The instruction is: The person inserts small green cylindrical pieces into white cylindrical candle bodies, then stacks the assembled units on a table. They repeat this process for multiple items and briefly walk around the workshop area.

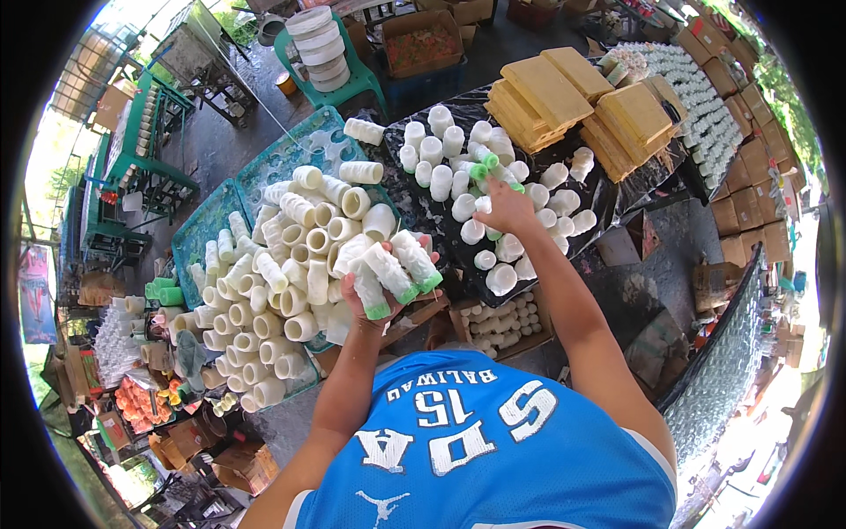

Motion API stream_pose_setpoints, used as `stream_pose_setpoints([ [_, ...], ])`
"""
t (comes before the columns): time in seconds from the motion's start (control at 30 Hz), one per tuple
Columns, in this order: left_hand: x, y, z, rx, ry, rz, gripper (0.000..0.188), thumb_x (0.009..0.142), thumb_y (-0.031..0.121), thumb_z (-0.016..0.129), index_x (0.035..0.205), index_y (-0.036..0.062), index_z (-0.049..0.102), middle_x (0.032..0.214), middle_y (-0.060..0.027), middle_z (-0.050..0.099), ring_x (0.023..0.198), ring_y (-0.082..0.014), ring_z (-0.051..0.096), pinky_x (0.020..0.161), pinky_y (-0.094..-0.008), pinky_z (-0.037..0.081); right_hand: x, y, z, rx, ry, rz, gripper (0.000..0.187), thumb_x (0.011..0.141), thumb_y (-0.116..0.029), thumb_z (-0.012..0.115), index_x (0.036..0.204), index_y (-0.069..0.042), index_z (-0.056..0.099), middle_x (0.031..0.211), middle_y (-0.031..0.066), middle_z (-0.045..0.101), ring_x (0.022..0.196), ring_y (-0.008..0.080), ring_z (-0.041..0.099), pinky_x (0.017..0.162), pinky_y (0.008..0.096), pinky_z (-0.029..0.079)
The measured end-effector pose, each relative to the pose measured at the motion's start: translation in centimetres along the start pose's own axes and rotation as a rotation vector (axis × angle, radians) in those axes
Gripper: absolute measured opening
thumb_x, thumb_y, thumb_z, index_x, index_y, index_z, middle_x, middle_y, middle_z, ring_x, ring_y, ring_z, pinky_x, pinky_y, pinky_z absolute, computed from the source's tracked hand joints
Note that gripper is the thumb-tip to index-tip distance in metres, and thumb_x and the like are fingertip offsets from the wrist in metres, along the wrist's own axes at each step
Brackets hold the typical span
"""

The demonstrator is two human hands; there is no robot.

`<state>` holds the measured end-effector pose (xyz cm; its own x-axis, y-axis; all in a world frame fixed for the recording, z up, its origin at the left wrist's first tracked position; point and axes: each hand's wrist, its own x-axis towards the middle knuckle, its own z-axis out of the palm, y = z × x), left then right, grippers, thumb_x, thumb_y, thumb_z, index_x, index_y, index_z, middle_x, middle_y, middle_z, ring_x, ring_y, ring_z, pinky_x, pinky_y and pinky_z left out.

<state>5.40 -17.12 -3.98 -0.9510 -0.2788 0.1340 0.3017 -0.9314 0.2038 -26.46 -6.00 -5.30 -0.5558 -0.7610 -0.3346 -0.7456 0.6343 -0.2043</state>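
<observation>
Several white, waxy cylinders with green ends [385,266] lie side by side in my left hand [356,298], whose fingers curl around them. Over the black-covered table, my right hand [508,208] reaches out with its fingers apart. Its fingertips are at more green-ended cylinders [477,169] lying there; whether they press on one I cannot tell. Around that hand stand and lie several plain white cylinders [453,141]. Just beyond my left hand, a large heap of hollow cream tubes [300,238] fills the teal trays [282,159].
Yellow slabs [546,88] are stacked at the table's far side. Below its near edge sits a cardboard box [533,339] of white pieces. A green chair [366,79] bears stacked white discs [319,48]. Cardboard boxes [749,167] line the right; a green metal bench [145,159] stands left.
</observation>
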Motion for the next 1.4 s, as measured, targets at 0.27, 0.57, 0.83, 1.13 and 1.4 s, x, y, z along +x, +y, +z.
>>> stream_pose_setpoints([
  [0.27,0.6,-0.8,0.5,-0.008,0.033,0.008,0.082,0.082,0.064,0.071,0.147,0.0179,0.054,0.17,-0.0299,0.014,0.155,-0.0573,0.018,0.108,-0.0869,0.029,-1.3,0.7,0.7,0.088,0.132,-0.028,0.09,0.077,-0.047,0.079,0.152,-0.013,0.044,0.14,0.0194,0.056,0.115,0.0399,0.068,0.095,0.051,0.057],
  [0.57,1.1,-1.2,0.3,-0.005,0.05,-0.033,0.084,0.082,0.068,0.069,0.149,0.0201,0.054,0.17,-0.0284,0.016,0.154,-0.0562,0.02,0.106,-0.0861,0.032,-3.5,2.0,0.3,0.057,0.226,-0.176,0.048,0.08,-0.047,0.076,0.105,-0.007,0.071,0.12,0.0172,0.062,0.097,0.0389,0.071,0.084,0.0499,0.058],
  [0.83,0.1,-0.7,0.9,-0.038,0.061,-0.01,0.084,0.079,0.07,0.071,0.148,0.0244,0.055,0.171,-0.0242,0.016,0.154,-0.0551,0.023,0.105,-0.0869,0.032,-5.0,3.0,0.1,0.241,0.46,-0.224,0.03,0.081,-0.033,0.079,0.092,-0.007,0.068,0.103,0.0152,0.065,0.087,0.0387,0.069,0.073,0.0505,0.056],
  [1.13,-3.5,1.8,1.4,0.041,0.06,0.232,0.09,0.084,0.069,0.064,0.157,0.019,0.046,0.168,-0.0301,0.022,0.149,-0.0576,0.032,0.108,-0.0794,0.038,-4.6,2.7,-2.9,0.322,0.775,-0.319,0.02,0.084,-0.016,0.078,0.087,-0.002,0.064,0.09,0.0152,0.065,0.086,0.0353,0.066,0.078,0.0444,0.053],
  [1.4,-11.5,6.9,4.0,-0.01,-0.027,0.454,0.085,0.084,0.066,0.068,0.154,0.0205,0.052,0.166,-0.0282,0.028,0.15,-0.0543,0.034,0.113,-0.0771,0.035,-5.6,-17.8,-7.2,1.016,0.31,-0.567,0.006,0.097,-0.011,0.066,0.095,-0.006,0.063,0.11,0.0038,0.071,0.079,0.0061,0.059,0.063,0.0233,0.047],
])
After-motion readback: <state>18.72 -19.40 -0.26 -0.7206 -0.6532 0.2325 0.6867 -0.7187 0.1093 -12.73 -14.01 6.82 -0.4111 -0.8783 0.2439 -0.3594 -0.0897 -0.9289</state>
